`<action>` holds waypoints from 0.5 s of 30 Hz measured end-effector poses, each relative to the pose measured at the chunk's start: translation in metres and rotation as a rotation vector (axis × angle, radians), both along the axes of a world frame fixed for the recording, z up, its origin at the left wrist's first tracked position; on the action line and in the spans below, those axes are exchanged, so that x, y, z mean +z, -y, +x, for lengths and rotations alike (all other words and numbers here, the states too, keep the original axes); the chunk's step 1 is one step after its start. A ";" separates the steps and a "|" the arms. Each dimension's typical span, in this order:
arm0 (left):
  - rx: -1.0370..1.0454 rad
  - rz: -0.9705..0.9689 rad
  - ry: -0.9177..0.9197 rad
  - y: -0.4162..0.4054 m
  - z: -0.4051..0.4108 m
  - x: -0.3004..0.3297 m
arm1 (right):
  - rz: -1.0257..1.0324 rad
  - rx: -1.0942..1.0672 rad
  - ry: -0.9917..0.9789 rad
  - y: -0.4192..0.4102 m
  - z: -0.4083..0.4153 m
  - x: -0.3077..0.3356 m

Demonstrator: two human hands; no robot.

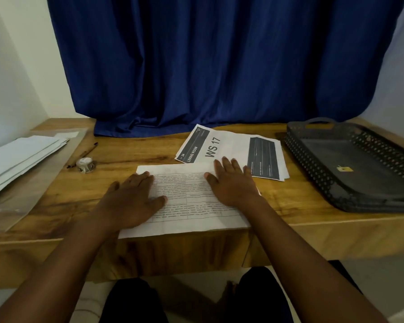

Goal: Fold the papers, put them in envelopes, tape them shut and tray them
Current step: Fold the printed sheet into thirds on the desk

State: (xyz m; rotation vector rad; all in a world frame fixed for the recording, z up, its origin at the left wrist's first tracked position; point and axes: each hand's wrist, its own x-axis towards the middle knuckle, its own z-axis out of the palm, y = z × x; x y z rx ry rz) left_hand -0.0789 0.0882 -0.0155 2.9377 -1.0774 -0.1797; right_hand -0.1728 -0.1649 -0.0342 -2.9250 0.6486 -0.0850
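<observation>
Both grips flat, fingers straight, holding nothing: left hand (132, 197) and right hand (231, 183) press the sheet (187, 197). Long axis runs left-right; near edge overhangs the table (289, 206).

blue curtain (219, 61) behind wooden table (131, 150); pen (85, 153) (left side).
</observation>
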 end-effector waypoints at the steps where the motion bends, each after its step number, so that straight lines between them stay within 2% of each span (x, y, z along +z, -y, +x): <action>1: 0.019 0.007 0.008 0.008 0.001 0.006 | 0.000 0.000 0.006 -0.001 0.000 -0.001; 3: -0.003 -0.075 0.082 0.033 -0.003 0.012 | -0.005 0.001 0.019 -0.001 0.001 -0.001; 6: -0.145 -0.211 0.157 0.076 -0.018 0.013 | -0.024 0.001 0.021 -0.001 0.000 -0.002; 9: -0.220 -0.171 0.124 0.104 -0.021 0.001 | -0.041 0.003 0.020 -0.001 -0.001 -0.002; 15: -0.160 -0.148 0.050 0.086 -0.003 -0.017 | -0.032 0.009 0.027 0.000 -0.001 -0.002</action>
